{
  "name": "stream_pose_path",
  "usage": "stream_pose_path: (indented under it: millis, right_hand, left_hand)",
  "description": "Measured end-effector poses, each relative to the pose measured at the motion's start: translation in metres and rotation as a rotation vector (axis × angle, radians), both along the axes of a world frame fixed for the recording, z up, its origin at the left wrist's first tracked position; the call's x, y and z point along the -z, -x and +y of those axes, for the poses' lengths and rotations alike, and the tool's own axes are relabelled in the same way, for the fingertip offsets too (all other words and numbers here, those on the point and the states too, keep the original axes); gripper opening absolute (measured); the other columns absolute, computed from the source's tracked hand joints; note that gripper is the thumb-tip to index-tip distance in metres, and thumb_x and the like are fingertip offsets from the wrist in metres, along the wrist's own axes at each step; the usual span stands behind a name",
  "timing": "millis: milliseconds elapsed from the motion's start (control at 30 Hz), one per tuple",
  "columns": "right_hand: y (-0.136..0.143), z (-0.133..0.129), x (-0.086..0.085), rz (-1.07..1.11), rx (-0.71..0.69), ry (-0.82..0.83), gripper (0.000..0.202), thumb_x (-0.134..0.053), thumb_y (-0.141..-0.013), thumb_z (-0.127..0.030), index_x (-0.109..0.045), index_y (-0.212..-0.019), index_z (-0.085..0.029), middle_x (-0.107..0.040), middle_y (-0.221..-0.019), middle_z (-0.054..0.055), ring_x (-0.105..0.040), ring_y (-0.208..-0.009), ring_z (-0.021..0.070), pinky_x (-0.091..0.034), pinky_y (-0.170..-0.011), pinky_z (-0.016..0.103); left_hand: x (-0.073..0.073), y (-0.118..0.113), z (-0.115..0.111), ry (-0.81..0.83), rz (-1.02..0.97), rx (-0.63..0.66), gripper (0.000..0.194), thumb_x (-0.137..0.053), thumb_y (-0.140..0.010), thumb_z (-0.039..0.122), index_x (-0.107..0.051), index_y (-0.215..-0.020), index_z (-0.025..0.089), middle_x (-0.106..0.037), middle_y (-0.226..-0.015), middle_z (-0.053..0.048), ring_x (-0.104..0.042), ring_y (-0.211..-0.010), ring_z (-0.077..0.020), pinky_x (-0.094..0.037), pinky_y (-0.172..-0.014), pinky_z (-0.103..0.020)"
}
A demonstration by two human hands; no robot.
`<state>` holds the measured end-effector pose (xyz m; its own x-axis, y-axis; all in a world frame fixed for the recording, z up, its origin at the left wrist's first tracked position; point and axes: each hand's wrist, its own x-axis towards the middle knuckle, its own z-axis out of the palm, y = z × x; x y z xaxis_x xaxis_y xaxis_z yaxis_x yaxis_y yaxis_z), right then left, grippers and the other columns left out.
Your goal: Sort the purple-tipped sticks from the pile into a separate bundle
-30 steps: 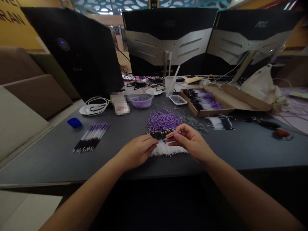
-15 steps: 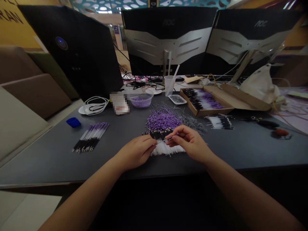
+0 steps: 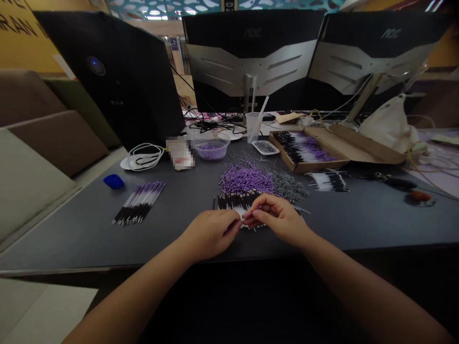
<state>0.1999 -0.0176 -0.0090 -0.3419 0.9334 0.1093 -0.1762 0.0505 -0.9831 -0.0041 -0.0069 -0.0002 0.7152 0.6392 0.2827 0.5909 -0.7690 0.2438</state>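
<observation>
My left hand (image 3: 214, 235) is closed in a pinch around a thin white stick, mostly hidden by the fingers. Right beside it, my right hand (image 3: 278, 219) pinches a small purple tube (image 3: 254, 213), its tip close against the left fingertips. Whether stick and tube are joined I cannot tell. Under both hands lies a row of thin black-and-white sticks (image 3: 229, 200). Just beyond are a heap of loose purple tubes (image 3: 245, 177) and a heap of grey pieces (image 3: 289, 184). To the left lies a bundle of purple-ended sticks (image 3: 139, 203).
Behind the heaps stand a clear bowl of purple tubes (image 3: 212, 147), a small white tray (image 3: 265, 147), a plastic cup (image 3: 253, 126) and an open cardboard box (image 3: 319, 162) holding sticks. More sticks (image 3: 328, 181) lie at right. A blue cap (image 3: 114, 181) sits left; monitors (image 3: 251, 57) line the back.
My hands have come together, closing the gap where the thin stick showed between them. The left hand moved slightly right. The view has shifted a little.
</observation>
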Motion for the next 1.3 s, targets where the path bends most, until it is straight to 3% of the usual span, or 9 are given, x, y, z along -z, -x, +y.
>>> stream_pose_path:
  millis: [267, 467, 633, 767, 833, 967, 1100, 1200, 1300]
  right_hand:
    - [0.004, 0.001, 0.003, -0.108, 0.039, -0.052, 0.016, -0.067, -0.081, -0.033, -0.068, -0.087, -0.018, -0.072, -0.082, 0.004, -0.071, -0.077, 0.0160, -0.058, -0.076, 0.033]
    - [0.003, 0.000, 0.002, -0.214, 0.024, -0.078, 0.018, -0.064, -0.083, -0.033, -0.072, -0.092, -0.019, -0.072, -0.072, 0.002, -0.069, -0.070, 0.0158, -0.056, -0.071, 0.031]
    - [0.005, -0.001, 0.003, -0.329, 0.045, -0.150, 0.017, -0.058, -0.086, -0.029, -0.072, -0.093, -0.022, -0.071, -0.072, 0.001, -0.067, -0.068, 0.0156, -0.054, -0.069, 0.031]
    - [-0.001, 0.001, -0.006, -0.483, 0.039, -0.230, 0.019, -0.057, -0.085, -0.027, -0.070, -0.099, -0.023, -0.071, -0.081, 0.002, -0.066, -0.068, 0.0162, -0.052, -0.066, 0.030]
    - [-0.013, 0.002, -0.015, -0.500, 0.108, -0.244, 0.018, -0.059, -0.084, -0.030, -0.068, -0.097, -0.020, -0.070, -0.078, 0.003, -0.064, -0.063, 0.0160, -0.051, -0.060, 0.029]
    - [-0.052, 0.012, -0.035, -0.523, 0.345, -0.307, 0.021, -0.059, -0.082, -0.037, -0.066, -0.092, -0.019, -0.070, -0.080, 0.005, -0.062, -0.057, 0.0154, -0.048, -0.053, 0.028]
    - [-0.089, 0.027, -0.039, -0.954, 0.417, -0.361, 0.021, -0.055, -0.083, -0.035, -0.068, -0.090, -0.019, -0.069, -0.075, 0.004, -0.062, -0.060, 0.0169, -0.046, -0.057, 0.029]
    - [-0.100, 0.039, -0.028, -1.225, 0.355, -0.391, 0.020, -0.053, -0.083, -0.029, -0.069, -0.089, -0.019, -0.071, -0.082, 0.004, -0.064, -0.071, 0.0186, -0.045, -0.065, 0.029]
    - [-0.101, 0.050, -0.012, -1.344, 0.277, -0.373, 0.020, -0.053, -0.082, -0.026, -0.070, -0.091, -0.020, -0.072, -0.086, 0.005, -0.064, -0.077, 0.0193, -0.044, -0.068, 0.028]
  left_hand:
    - [0.004, 0.000, 0.002, -0.072, 0.026, -0.003, 0.025, -0.038, -0.096, 0.025, -0.061, -0.090, 0.017, -0.068, -0.076, -0.003, -0.062, -0.065, -0.0152, -0.041, -0.060, -0.026]
    - [0.005, 0.001, 0.000, -0.229, -0.002, 0.022, 0.029, -0.036, -0.096, 0.022, -0.060, -0.082, 0.015, -0.063, -0.067, -0.003, -0.059, -0.059, -0.0137, -0.040, -0.057, -0.025]
    - [0.003, 0.005, 0.003, -0.265, 0.110, 0.000, 0.028, -0.039, -0.096, 0.023, -0.058, -0.077, 0.016, -0.061, -0.065, -0.003, -0.058, -0.059, -0.0137, -0.039, -0.057, -0.025]
    - [0.005, 0.009, 0.012, -0.267, 0.142, -0.018, 0.021, -0.041, -0.096, 0.025, -0.061, -0.094, 0.018, -0.064, -0.072, -0.002, -0.060, -0.065, -0.0153, -0.040, -0.060, -0.026]
    - [0.007, 0.010, 0.016, -0.294, 0.122, -0.040, 0.022, -0.041, -0.096, 0.026, -0.061, -0.103, 0.019, -0.065, -0.074, -0.003, -0.060, -0.067, -0.0155, -0.040, -0.062, -0.027]
    - [0.010, 0.010, 0.021, -0.296, 0.083, -0.059, 0.021, -0.042, -0.095, 0.023, -0.062, -0.101, 0.018, -0.065, -0.079, -0.004, -0.060, -0.073, -0.0162, -0.042, -0.068, -0.028]
    - [0.013, 0.009, 0.023, -0.269, 0.063, -0.020, 0.020, -0.042, -0.095, 0.024, -0.061, -0.100, 0.018, -0.066, -0.087, -0.005, -0.060, -0.081, -0.0171, -0.042, -0.073, -0.029]
    - [0.016, 0.008, 0.023, -0.287, 0.119, -0.007, 0.019, -0.043, -0.094, 0.023, -0.061, -0.099, 0.018, -0.065, -0.086, -0.005, -0.059, -0.080, -0.0170, -0.041, -0.070, -0.029]
    - [0.016, 0.006, 0.022, -0.348, 0.226, -0.009, 0.015, -0.045, -0.092, 0.020, -0.060, -0.095, 0.017, -0.062, -0.083, -0.005, -0.057, -0.076, -0.0172, -0.039, -0.065, -0.030]
